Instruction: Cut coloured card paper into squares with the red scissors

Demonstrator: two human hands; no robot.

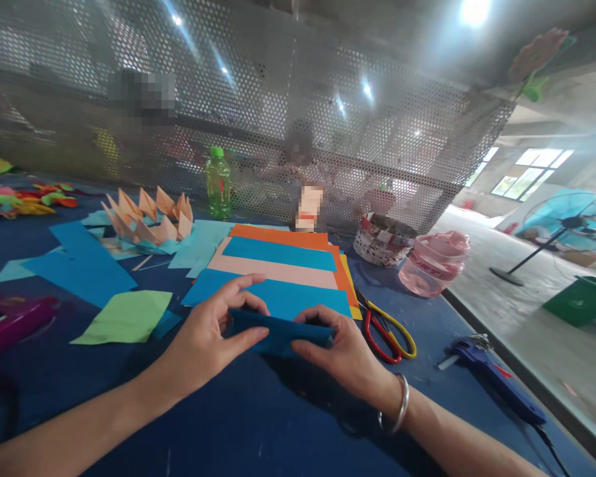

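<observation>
Both my hands hold a folded strip of blue paper [278,333] just above the dark blue table [258,424]. My left hand [211,334] pinches its left end, thumb below and fingers curled over the top. My right hand [340,348], with a silver bangle at the wrist, grips the right end with bent fingers. Right behind the strip lies a stack of paper sheets [278,271] in blue, peach, orange and yellow.
Red and yellow scissors [390,328] lie right of the stack, a blue glue gun [494,377] near the table's right edge. Peach paper crown [149,222], green bottle [218,182], woven basket [383,238], pink container [434,262], green sheet [124,318], a perforated metal screen [288,112] behind.
</observation>
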